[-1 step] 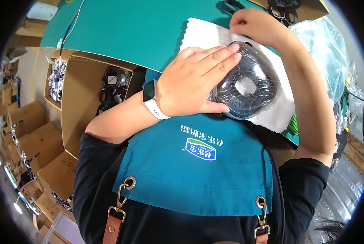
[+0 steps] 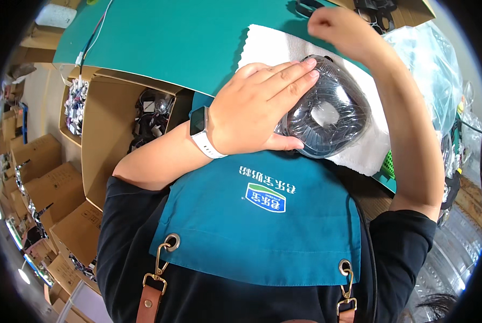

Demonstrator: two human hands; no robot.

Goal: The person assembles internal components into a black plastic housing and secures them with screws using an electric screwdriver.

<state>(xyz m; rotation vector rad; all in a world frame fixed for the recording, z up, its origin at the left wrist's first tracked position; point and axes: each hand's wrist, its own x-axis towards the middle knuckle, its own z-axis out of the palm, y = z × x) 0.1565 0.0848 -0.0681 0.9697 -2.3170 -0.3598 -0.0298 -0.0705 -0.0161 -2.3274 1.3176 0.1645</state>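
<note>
Your left hand (image 2: 252, 110) lies flat w/ fingers spread and pressed down on the black coiled cable ring sealed in clear glossy plastic wrap (image 2: 327, 110), thumb tucked along its near edge, so it's a palm press, not a pinch. The coil sits on a white textured cloth (image 2: 268, 43) on the green work mat (image 2: 160, 37), right in front of your chest. Your right hand (image 2: 335, 27) is loosely curled at the far side, just past the coil; can't tell if it's pinching any wrap, fingertips are hidden.

Handling, judged from the look: the wrap is slick and shiny, so a flat palm will likely slide. The coil looks fairly light but springy, stiff as a ring yet soft enough to squash. Best hold is prob. thumb through the centre hole w/ fingers round the outer rim, or both hands on opposite rims.

Around it: white-strap watch (image 2: 203, 132) on your left wrist, teal apron (image 2: 262, 226), an open cardboard box of black parts (image 2: 112, 124) to your left, clear plastic bags (image 2: 429, 59) to the right.
</note>
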